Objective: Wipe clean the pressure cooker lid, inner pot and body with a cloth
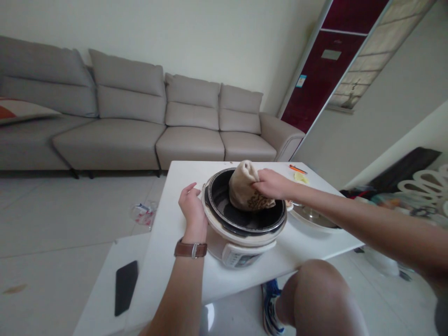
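A white electric cooker point(224, 254) with a control panel on its front stands on the white table. Its dark inner pot point(241, 224) is uncovered. My right hand point(275, 183) is closed on a bunched beige cloth point(241, 186) with dark brown print, which reaches down into the pot. Whether the cloth touches the pot's inner wall I cannot tell. On the left, my left hand point(193, 205) lies against the cooker's outer rim, fingers stretched out and slightly apart. A brown watch strap circles that wrist.
Right of the cooker lies a round lid point(315, 215), partly behind my right forearm. An orange pen point(297, 169) and a yellow-green scrap point(301, 178) are at the table's far right. A dark phone-like slab point(126, 287) lies lower left. Beyond the table stands a grey sofa point(189, 142).
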A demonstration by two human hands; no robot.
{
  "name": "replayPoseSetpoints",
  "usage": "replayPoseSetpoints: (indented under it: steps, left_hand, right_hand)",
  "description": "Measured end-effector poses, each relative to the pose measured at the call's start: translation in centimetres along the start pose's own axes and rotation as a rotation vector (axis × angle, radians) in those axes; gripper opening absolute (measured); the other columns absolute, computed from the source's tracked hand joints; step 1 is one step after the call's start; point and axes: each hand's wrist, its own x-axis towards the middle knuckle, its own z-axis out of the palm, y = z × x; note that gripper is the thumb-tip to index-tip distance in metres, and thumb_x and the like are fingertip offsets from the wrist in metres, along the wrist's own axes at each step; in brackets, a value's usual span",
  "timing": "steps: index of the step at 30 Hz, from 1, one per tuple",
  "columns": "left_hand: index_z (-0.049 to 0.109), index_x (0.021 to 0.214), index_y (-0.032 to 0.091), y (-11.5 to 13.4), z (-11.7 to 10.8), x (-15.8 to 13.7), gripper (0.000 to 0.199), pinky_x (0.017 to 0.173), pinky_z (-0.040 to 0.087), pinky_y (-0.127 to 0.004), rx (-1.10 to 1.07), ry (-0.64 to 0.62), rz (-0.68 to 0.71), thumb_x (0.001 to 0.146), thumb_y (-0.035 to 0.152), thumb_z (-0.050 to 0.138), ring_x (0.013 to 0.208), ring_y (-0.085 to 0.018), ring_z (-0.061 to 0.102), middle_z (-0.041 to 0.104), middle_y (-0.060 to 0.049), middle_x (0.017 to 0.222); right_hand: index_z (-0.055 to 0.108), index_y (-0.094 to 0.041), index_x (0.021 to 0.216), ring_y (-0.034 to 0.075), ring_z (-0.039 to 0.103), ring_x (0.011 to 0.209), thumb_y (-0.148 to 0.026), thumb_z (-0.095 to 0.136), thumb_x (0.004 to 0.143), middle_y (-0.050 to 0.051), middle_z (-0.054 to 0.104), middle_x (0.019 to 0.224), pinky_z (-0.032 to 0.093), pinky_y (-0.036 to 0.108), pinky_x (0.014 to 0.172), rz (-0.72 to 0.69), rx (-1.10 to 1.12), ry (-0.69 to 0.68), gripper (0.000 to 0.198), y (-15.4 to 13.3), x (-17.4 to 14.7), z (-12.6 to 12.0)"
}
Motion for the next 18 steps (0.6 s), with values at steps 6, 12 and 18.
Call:
replayPoseSetpoints:
  steps: [6, 12, 18]
  left_hand:
    - [0.071, 0.082, 0.015, -0.1, 0.0, 0.1, 0.027, 0.092, 0.048, -0.038, 0.009, -0.004, -0.001, 0.060, 0.021, 0.056, 0.096, -0.024, 0.062, 0.068, -0.006, 0.092]
    - [0.069, 0.082, 0.015, 0.0, 0.2, 0.2, 0.027, 0.094, 0.049, -0.039, 0.005, -0.003, -0.020, 0.059, 0.021, 0.056, 0.097, -0.024, 0.063, 0.067, -0.006, 0.092]
    - [0.070, 0.082, 0.016, 0.0, 0.1, 0.0, 0.027, 0.094, 0.048, -0.038, 0.000, -0.001, -0.013, 0.059, 0.021, 0.057, 0.099, -0.024, 0.062, 0.069, -0.007, 0.095]
  right_hand:
    - [0.074, -0.016, 0.106, 0.030, 0.073, 0.103, -0.017, 0.050, 0.086, 0.016, 0.078, 0.110, 0.052, 0.036, 0.092, -0.156, -0.061, -0.277, 0.031, -2.3, 2.0, 5.3]
    - [0.072, -0.017, 0.099, 0.020, 0.071, 0.094, -0.014, 0.053, 0.084, 0.006, 0.078, 0.106, 0.054, 0.028, 0.087, -0.121, 0.352, -0.369, 0.024, -3.0, 2.9, 7.8]
    - [0.071, -0.015, 0.088, 0.015, 0.065, 0.062, -0.016, 0.063, 0.072, 0.001, 0.073, 0.073, 0.054, 0.024, 0.062, 0.065, 0.655, -0.644, 0.019, -2.0, 0.7, 6.8]
